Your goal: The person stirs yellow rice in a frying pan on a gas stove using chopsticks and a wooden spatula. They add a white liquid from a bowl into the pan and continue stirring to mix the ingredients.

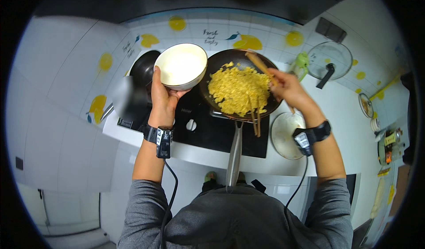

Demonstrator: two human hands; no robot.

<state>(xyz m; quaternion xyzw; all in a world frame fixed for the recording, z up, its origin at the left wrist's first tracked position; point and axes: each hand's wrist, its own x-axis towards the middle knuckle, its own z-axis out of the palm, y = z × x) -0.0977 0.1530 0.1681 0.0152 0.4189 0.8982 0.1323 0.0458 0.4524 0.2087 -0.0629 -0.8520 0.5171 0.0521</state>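
Observation:
My left hand (166, 96) holds an empty-looking white bowl (183, 64) by its side and underside, tilted so that its inside shows, just left of the wok. My right hand (288, 89) is shut on a wooden utensil (260, 64) over the wok's right side; whether it is a spatula or a spoon I cannot tell. The dark wok (212, 59) stands on the black gas hob (212, 139), its metal handle (235, 156) towards me. Yellow fried rice or chopped egg (239, 89) fills its middle. A pair of chopsticks (255, 119) leans over the near rim.
A second dark pan (146, 66) stands at the left, partly behind a blurred object. Right of the hob lies a white plate (287, 136). A green bottle (301, 63) and a glass lid (330, 60) are at the back right, against the tiled wall. Several jars (396, 142) stand far right.

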